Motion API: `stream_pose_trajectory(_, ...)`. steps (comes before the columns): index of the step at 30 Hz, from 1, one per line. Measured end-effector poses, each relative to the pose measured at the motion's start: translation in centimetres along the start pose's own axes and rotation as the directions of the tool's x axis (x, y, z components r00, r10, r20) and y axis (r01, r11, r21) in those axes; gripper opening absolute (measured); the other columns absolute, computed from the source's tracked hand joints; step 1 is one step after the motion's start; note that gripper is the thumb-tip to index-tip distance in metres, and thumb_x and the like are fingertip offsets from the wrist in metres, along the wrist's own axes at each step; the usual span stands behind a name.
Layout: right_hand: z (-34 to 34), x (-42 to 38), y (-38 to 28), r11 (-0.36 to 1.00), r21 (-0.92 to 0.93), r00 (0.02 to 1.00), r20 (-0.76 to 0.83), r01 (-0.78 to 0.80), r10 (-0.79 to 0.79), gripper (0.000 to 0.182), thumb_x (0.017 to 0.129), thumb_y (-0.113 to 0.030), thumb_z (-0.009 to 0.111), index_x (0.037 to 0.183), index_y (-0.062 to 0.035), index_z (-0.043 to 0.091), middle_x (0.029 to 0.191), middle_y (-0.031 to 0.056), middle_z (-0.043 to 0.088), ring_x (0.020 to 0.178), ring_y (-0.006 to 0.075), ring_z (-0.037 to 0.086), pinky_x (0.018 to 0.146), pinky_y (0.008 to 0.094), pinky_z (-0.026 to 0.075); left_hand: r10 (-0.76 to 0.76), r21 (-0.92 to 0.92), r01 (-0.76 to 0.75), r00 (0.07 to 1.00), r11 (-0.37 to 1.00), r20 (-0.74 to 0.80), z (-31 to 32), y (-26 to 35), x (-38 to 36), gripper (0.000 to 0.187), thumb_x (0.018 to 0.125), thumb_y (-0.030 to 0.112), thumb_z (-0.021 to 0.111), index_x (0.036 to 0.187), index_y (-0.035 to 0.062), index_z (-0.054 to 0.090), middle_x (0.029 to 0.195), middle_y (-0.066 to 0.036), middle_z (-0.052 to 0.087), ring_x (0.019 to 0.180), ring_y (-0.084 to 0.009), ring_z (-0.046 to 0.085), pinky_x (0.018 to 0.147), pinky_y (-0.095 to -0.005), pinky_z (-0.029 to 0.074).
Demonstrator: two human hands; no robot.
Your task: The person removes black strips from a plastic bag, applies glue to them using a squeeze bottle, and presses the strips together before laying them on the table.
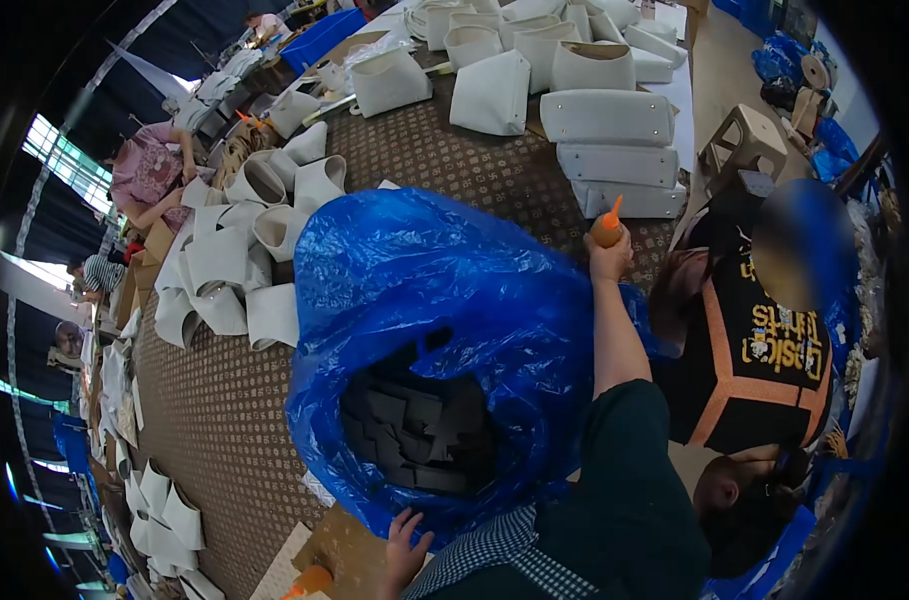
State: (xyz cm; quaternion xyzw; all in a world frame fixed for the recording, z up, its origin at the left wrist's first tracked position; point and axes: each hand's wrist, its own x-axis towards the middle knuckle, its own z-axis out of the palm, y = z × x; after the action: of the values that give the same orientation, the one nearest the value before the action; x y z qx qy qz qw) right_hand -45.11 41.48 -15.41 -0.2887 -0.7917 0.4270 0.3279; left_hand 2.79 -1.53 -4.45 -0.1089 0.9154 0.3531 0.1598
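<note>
My right hand [610,258] reaches out past the bag and is wrapped round a squeeze bottle [606,234] with a pointed orange nozzle. The bottle is beside the stacked white bag bodies [614,165]. A large blue plastic bag [424,250] stands in front of me with its mouth spread. Inside it lie many flat dark pieces [414,420]. At the bag's near rim, my left hand [404,552] rests with fingers apart, holding nothing that I can see. A second orange-topped bottle [312,582] is left of that hand, partly cut off by the view.
White bag bodies crowd the far end and left side of the patterned table [224,420]. A brown board [344,550] lies at the near edge. Close on my right is a person in a black top [744,350]; a plastic stool [744,140] stands beyond. Another person [149,175] sits across.
</note>
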Motion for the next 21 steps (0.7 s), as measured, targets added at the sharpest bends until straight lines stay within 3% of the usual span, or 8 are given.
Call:
stream_pose_trajectory(2, -0.1, 0.2, -0.4, 0.998, 0.023, 0.983, 0.172, -0.065, 0.06, 0.085, 0.058, -0.025, 0.084, 0.13, -0.0055, 0.043, 0.128, 0.0159, 0.05, 0.12, 0.0359, 0.043, 0.104, 0.0456, 0.032, -0.06, 0.034, 0.059, 0.998, 0.998, 0.031, -0.4, 1.8, 0.1, 0.04, 0.084, 0.021, 0.067, 0.12, 0.0051, 0.059, 0.135, -0.018, 0.046, 0.121, -0.0374, 0.047, 0.099, -0.0408, 0.042)
stream_pose_trajectory(6, -1.1, -0.9, -2.1, 0.993, -0.119, 0.998, 0.057, 0.009, -0.002, 0.09, 0.066, -0.025, 0.079, 0.14, -0.0036, 0.033, 0.133, 0.0199, 0.045, 0.125, 0.0367, 0.039, 0.108, 0.0457, 0.026, -0.024, -0.069, 0.02, 0.999, 0.997, -0.048, -0.1, 1.7, -0.8, 0.04, 0.083, 0.016, 0.067, 0.12, 0.0062, 0.059, 0.134, -0.015, 0.047, 0.121, -0.0348, 0.048, 0.096, -0.0381, 0.044)
stream_pose_trajectory(8, -2.4, -1.7, -3.7, 0.994, -0.025, 0.994, -0.02, 0.105, -0.106, 0.087, 0.07, -0.026, 0.075, 0.141, -0.0026, 0.031, 0.133, 0.0195, 0.044, 0.123, 0.0365, 0.04, 0.108, 0.0462, 0.026, -0.021, -0.123, 0.001, 0.986, 0.992, -0.164, -0.6, 2.7, -1.5, 0.036, 0.081, 0.011, 0.067, 0.116, 0.0061, 0.062, 0.126, -0.015, 0.054, 0.115, -0.0329, 0.053, 0.093, -0.0375, 0.046)
stream_pose_trajectory(12, -6.4, -6.0, -9.9, 0.881, 0.427, 0.979, -0.084, 0.206, -0.188, 0.051, 0.087, -0.014, 0.061, 0.134, -0.0024, 0.043, 0.131, 0.0135, 0.047, 0.115, 0.0263, 0.048, 0.096, 0.0389, 0.04, 0.061, -0.161, -0.128, 0.928, 0.979, -0.368, -0.5, 0.0, -4.2, 0.026, 0.08, 0.005, 0.065, 0.106, 0.0046, 0.066, 0.112, -0.014, 0.062, 0.104, -0.0305, 0.059, 0.09, -0.0361, 0.047)
stream_pose_trajectory(16, -12.5, -16.8, -17.4, 0.757, 0.617, 0.935, 0.091, 0.218, -0.343, 0.039, 0.089, -0.012, 0.06, 0.126, -0.0044, 0.052, 0.121, 0.0083, 0.057, 0.106, 0.0226, 0.053, 0.092, 0.0341, 0.042, -0.013, -0.236, -0.102, 0.898, 0.966, -0.44, -0.3, -4.2, -8.2, 0.021, 0.082, 0.005, 0.063, 0.103, 0.0046, 0.066, 0.103, -0.014, 0.065, 0.096, -0.0314, 0.062, 0.083, -0.0352, 0.05)
stream_pose_trajectory(18, -16.3, -24.3, -19.1, 0.759, 0.611, 0.81, 0.318, 0.223, -0.493, 0.04, 0.087, -0.012, 0.062, 0.125, -0.0047, 0.052, 0.121, 0.0106, 0.057, 0.106, 0.0247, 0.054, 0.092, 0.0338, 0.043, -0.053, -0.25, -0.068, 0.893, 0.966, -0.446, -0.4, -6.3, -10.7, 0.019, 0.084, 0.006, 0.062, 0.103, 0.0052, 0.067, 0.102, -0.014, 0.065, 0.093, -0.0308, 0.063, 0.08, -0.0351, 0.05)
stream_pose_trajectory(20, -19.7, -31.1, -19.9, 0.682, 0.593, 0.545, 0.433, 0.428, -0.718, 0.045, 0.084, -0.011, 0.063, 0.127, -0.0046, 0.051, 0.124, 0.0125, 0.055, 0.109, 0.0277, 0.053, 0.094, 0.0357, 0.042, -0.073, -0.282, -0.065, 0.888, 0.957, -0.453, -0.3, -8.8, -13.3, 0.018, 0.085, 0.008, 0.062, 0.102, 0.0062, 0.067, 0.102, -0.013, 0.065, 0.093, -0.0297, 0.063, 0.08, -0.0344, 0.05)
stream_pose_trajectory(21, -20.9, -33.6, -20.0, 0.534, 0.563, 0.379, 0.377, 0.631, -0.845, 0.052, 0.082, -0.012, 0.065, 0.131, -0.0049, 0.049, 0.129, 0.0144, 0.053, 0.115, 0.0314, 0.05, 0.098, 0.0383, 0.041, -0.067, -0.275, -0.071, 0.884, 0.959, -0.464, -0.1, -10.7, -14.7, 0.018, 0.085, 0.007, 0.061, 0.102, 0.0062, 0.067, 0.101, -0.013, 0.065, 0.092, -0.0287, 0.063, 0.08, -0.0337, 0.05)
